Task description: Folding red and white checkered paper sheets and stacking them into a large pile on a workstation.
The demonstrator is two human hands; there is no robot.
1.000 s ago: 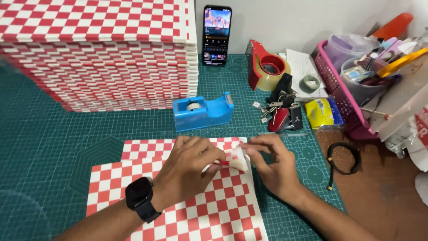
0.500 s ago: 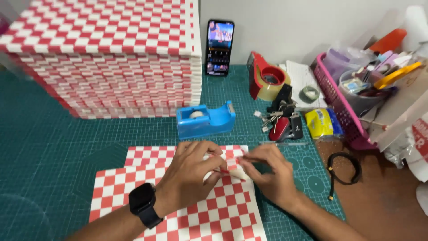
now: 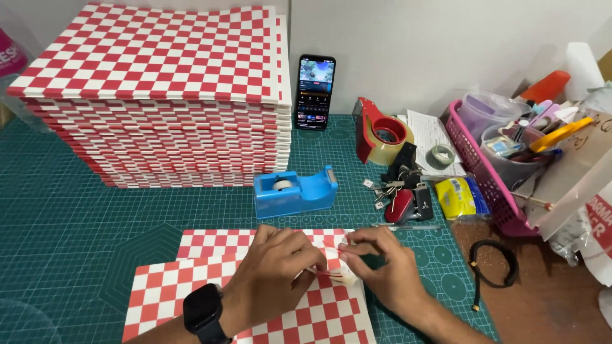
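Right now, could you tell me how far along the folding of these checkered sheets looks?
Done: a tall stack of checkered pieces stands behind. In hand: the left hand and right hand pinch a corner of one flat checkered sheet, apparently folding it. Left: that sheet is otherwise flat; the blue tape dispenser sits untouched beyond it.

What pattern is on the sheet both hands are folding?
Red and white checks on the sheet, seen in the head view, pinched by the left hand and right hand.
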